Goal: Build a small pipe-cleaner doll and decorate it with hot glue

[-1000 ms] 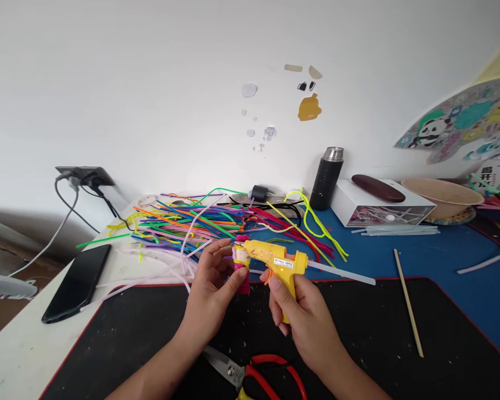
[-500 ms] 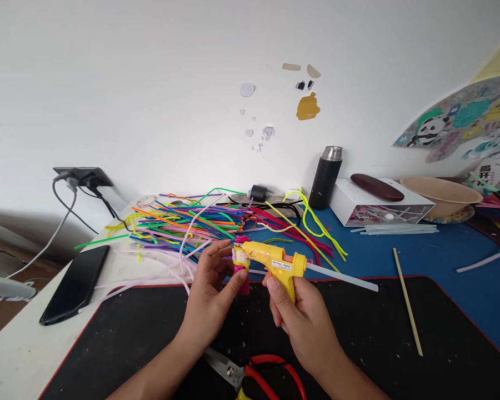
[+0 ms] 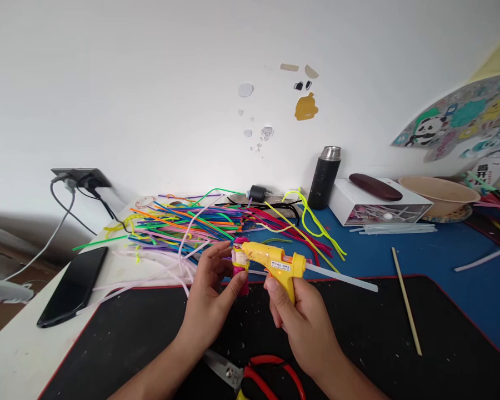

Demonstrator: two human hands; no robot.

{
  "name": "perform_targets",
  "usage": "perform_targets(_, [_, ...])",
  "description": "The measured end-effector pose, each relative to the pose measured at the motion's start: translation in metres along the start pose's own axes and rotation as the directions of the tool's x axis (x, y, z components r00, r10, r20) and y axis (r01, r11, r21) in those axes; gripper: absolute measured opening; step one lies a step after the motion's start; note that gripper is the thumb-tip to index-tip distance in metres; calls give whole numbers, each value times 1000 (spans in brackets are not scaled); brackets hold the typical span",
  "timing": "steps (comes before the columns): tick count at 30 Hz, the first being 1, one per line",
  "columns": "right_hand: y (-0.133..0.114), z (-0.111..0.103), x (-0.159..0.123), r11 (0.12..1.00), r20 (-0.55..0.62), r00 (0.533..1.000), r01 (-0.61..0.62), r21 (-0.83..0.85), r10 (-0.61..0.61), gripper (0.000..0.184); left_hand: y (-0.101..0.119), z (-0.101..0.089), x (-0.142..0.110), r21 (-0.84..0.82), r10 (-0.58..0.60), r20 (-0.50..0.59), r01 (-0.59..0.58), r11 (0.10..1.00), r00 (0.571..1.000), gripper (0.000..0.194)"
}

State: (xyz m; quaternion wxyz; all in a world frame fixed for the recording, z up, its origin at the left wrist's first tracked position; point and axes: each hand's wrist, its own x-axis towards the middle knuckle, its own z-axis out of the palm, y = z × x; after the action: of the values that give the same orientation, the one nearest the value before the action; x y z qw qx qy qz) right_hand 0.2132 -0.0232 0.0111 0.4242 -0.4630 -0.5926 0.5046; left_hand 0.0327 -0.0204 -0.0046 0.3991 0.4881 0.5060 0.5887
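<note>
Over the far edge of the black, red-edged rectangular mat [image 3: 358, 333], the left hand [image 3: 209, 282], half-curled, pinches a small magenta fuzzy bundle [image 3: 240, 258], cream and yellow bands already on; the right hand [image 3: 300, 319], closed, grips a yellow plastic glue gun [image 3: 270, 255], nozzle beside it, gluing seemingly unfinished

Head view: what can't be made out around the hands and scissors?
All in the head view:
Contact or gap between glue gun and craft piece: too small to tell.
Craft piece's lower part: partly covered by left hand.
Glue gun's lower handle: behind right hand.
Label wording: too small.
Scissors: blade ends hidden by left forearm; handles cut by bottom edge.
</note>
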Motion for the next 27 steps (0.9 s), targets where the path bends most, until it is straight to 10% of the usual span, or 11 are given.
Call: perform_targets(27, [0, 1, 1, 1000, -6, 1000, 4, -28, -4, 52, -1, 0, -1, 16, 24, 5, -24, 1000, 1000, 50])
